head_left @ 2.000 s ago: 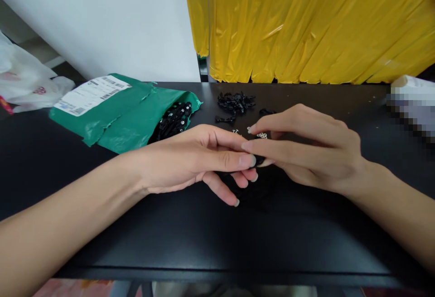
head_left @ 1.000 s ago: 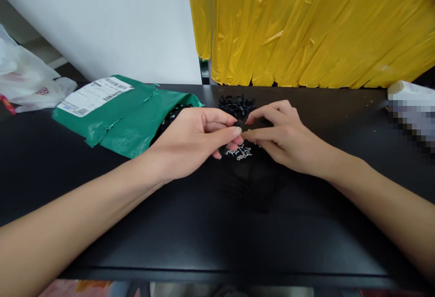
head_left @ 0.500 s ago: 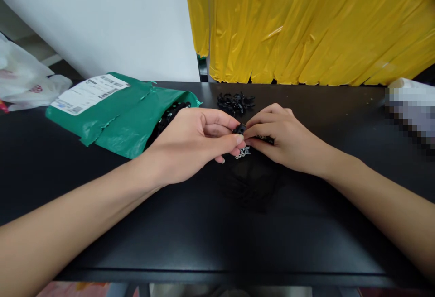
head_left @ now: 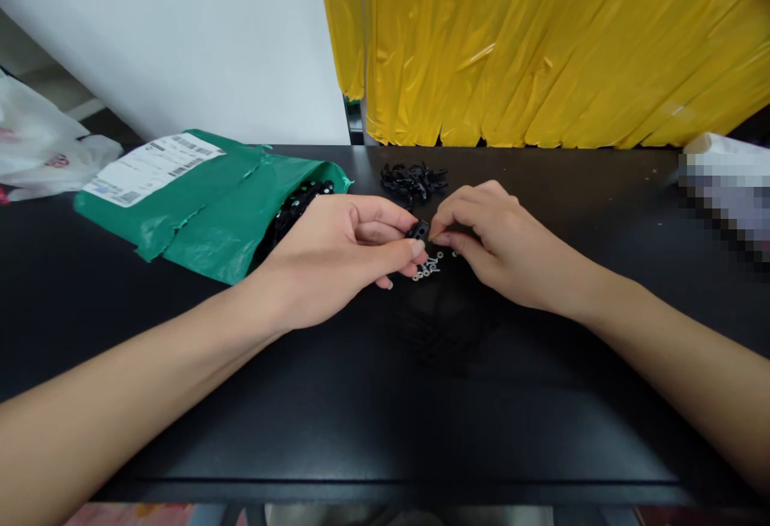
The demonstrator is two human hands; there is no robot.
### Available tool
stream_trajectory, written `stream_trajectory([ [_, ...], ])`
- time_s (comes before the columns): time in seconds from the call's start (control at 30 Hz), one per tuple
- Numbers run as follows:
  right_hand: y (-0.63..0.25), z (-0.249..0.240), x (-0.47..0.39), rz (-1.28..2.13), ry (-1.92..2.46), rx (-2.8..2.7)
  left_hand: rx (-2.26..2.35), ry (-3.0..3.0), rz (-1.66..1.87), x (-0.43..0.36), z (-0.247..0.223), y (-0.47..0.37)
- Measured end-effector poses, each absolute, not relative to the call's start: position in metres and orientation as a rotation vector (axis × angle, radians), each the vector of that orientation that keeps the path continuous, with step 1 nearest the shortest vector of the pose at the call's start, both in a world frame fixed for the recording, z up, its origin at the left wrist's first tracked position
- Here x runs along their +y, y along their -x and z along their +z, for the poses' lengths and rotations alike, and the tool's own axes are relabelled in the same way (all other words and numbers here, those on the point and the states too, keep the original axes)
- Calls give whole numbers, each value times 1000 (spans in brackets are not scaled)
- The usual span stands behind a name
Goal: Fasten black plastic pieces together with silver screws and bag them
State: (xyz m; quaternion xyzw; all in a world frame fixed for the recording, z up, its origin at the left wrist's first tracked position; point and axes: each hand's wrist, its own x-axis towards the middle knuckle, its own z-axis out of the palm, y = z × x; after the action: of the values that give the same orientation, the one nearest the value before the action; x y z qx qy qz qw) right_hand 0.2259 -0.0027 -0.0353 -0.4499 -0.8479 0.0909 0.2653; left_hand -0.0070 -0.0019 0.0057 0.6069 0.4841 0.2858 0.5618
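Between the thumb and fingers of my left hand (head_left: 342,257) is a small black plastic piece (head_left: 417,230) with holes in it. My right hand (head_left: 493,241) is just to its right, thumb and forefinger pinched together; whatever they hold, if anything, is too small to make out. Below the fingertips lie several small silvery screws and washers (head_left: 426,269) on the dark table. Behind the hands is a pile of black parts (head_left: 412,181). More black pieces (head_left: 294,209) show in the mouth of a green plastic mailer (head_left: 222,221), partly hidden by my left hand.
The dark table (head_left: 385,414) has its front edge near the bottom. At the back stand a white panel (head_left: 192,37) and yellow plastic sheeting (head_left: 529,45). A white plastic bag (head_left: 48,141) is at the far left, and a blurred-out white object (head_left: 727,181) at the right.
My right fingers have drawn slightly away from the black piece and closed into a pinch. A gap now shows between the hands. My left hand keeps its hold.
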Motion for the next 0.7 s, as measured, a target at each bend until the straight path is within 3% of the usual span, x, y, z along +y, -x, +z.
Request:
stream_trajectory([
  [0.7,-218,-24,-16,1045,842,-1803,1061,-1485,638,-5,3,7],
])
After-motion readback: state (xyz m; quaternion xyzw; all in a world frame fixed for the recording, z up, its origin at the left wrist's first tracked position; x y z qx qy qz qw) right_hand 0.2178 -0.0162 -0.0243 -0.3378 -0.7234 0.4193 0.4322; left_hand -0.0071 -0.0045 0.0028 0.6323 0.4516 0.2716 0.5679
